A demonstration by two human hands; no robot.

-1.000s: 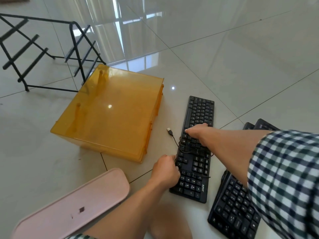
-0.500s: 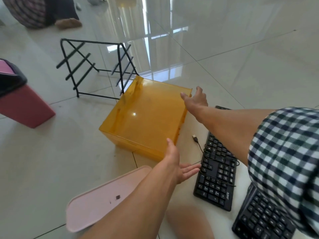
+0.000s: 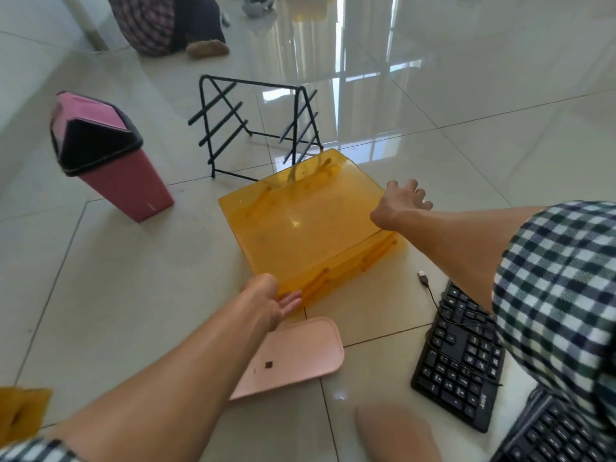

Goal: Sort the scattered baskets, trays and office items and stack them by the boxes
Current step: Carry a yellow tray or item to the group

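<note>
The amber translucent tray unit (image 3: 300, 228) lies upside down on the floor (image 3: 133, 278), its broad flat base facing up and its corners skewed to the tile lines. Its far corner sits just beside the foot of the black wire rack (image 3: 260, 128), and its near edge lies close to the pink tray (image 3: 300, 355). Bare tile opens to its left, as far as the pink swing-lid bin (image 3: 110, 161), and also to its far right. A black keyboard (image 3: 456, 355) lies to the near right with its cable looped over the keys and the USB plug (image 3: 423, 278) on the tile near the unit's right corner. A second keyboard (image 3: 546, 435) shows at the lower right edge. The left hand (image 3: 266, 303) is at the unit's near left corner, grip released, fingers straight and pointing along the near edge; whether it touches the plastic cannot be told. The right hand (image 3: 400, 203) is at the right edge, grip released and fingers spread, over or just past the rim. The unit lies between the two hands. The floor is glossy pale tile mirroring bright windows. An amber plastic piece (image 3: 20, 415) shows at the lower left, and another person (image 3: 166, 25) sits on the floor far behind.
</note>
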